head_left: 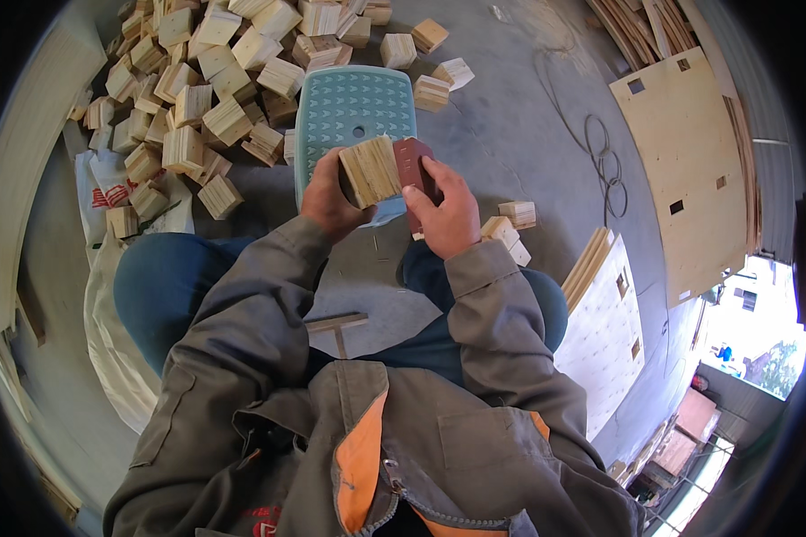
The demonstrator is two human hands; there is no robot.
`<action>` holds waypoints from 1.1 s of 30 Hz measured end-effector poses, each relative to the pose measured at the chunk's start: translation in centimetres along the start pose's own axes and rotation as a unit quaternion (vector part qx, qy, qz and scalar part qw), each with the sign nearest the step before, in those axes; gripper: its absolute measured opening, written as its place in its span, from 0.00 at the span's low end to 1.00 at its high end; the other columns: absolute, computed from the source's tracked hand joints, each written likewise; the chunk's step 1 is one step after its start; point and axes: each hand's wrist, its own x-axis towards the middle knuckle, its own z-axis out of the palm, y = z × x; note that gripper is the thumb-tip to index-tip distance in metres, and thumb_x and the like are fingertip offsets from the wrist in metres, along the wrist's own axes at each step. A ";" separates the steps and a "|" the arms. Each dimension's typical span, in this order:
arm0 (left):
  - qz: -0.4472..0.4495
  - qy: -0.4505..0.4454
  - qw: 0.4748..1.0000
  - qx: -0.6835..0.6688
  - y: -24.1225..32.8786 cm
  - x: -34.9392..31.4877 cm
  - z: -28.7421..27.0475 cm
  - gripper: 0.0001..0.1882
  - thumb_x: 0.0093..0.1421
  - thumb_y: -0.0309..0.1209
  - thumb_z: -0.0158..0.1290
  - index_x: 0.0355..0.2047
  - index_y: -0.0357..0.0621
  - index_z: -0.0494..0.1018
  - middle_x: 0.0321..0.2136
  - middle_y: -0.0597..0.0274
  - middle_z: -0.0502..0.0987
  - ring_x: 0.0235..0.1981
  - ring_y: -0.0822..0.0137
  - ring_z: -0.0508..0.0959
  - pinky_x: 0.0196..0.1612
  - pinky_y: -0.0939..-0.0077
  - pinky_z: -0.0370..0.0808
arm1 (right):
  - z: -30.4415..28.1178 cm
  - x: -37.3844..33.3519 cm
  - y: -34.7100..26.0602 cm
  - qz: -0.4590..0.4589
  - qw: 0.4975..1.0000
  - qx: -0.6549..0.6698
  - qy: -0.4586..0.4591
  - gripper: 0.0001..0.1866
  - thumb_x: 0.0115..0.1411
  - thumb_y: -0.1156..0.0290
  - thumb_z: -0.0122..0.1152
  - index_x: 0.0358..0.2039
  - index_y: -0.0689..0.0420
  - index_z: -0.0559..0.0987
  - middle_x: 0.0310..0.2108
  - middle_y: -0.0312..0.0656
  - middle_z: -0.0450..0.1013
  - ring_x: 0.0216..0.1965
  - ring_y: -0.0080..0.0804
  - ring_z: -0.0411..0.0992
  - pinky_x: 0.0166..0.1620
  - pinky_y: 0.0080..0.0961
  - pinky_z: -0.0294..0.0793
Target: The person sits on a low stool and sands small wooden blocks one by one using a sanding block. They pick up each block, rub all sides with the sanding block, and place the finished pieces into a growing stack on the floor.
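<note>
The left hand (331,197) grips a block (372,173) over the stool (358,85); the right hand (450,213) holds a red-brown pad (415,168) at its side. This block seems mid-work; whether the pile (228,121) or small group (501,230) is finished, I cannot tell.

I'm holding a rough, layered wooden block (372,172) and a matt reddish block (410,159); I'm wearing matt cloth sleeves (255,282) and facing a studded plastic stool (354,97).
</note>
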 end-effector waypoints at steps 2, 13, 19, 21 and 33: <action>0.001 0.006 1.000 -0.012 -0.1 0.0 0.2 0.52 0.44 0.26 0.78 0.67 0.41 0.61 0.56 0.49 0.76 0.60 0.53 0.79 0.63 0.61 0.76 | 0.1 1.7 -0.5 0.049 0.996 0.065 -0.020 0.33 0.65 0.61 0.72 0.66 0.66 0.76 0.64 0.60 0.75 0.64 0.49 0.75 0.67 0.39 0.73; 0.018 -0.004 0.999 -0.035 -1.0 0.5 0.0 0.53 0.42 0.27 0.78 0.66 0.41 0.62 0.56 0.44 0.74 0.60 0.47 0.78 0.65 0.59 0.75 | 1.2 6.1 -2.8 0.076 0.977 0.199 -0.026 0.30 0.67 0.67 0.70 0.68 0.63 0.77 0.60 0.49 0.79 0.58 0.31 0.77 0.62 0.30 0.75; 0.023 0.002 0.999 -0.045 -0.9 0.6 0.2 0.48 0.45 0.28 0.75 0.65 0.40 0.64 0.55 0.41 0.74 0.58 0.43 0.78 0.63 0.58 0.76 | -0.3 0.2 -0.3 0.057 0.989 0.136 -0.020 0.34 0.67 0.64 0.72 0.69 0.64 0.74 0.59 0.52 0.80 0.55 0.34 0.80 0.60 0.31 0.78; 0.023 0.008 0.998 -0.058 -2.2 0.5 0.6 0.46 0.46 0.28 0.74 0.65 0.39 0.65 0.54 0.41 0.74 0.57 0.43 0.78 0.62 0.58 0.76 | -0.8 -2.3 -0.4 0.054 0.993 0.104 -0.023 0.34 0.67 0.64 0.72 0.70 0.64 0.74 0.60 0.51 0.79 0.54 0.33 0.80 0.59 0.31 0.79; 0.026 0.016 0.999 0.010 -0.6 0.4 0.3 0.49 0.44 0.26 0.76 0.66 0.42 0.64 0.56 0.46 0.74 0.60 0.47 0.78 0.63 0.58 0.77 | 0.8 3.6 0.5 0.117 0.964 0.237 -0.010 0.30 0.67 0.69 0.70 0.67 0.64 0.77 0.59 0.48 0.80 0.58 0.30 0.78 0.61 0.28 0.77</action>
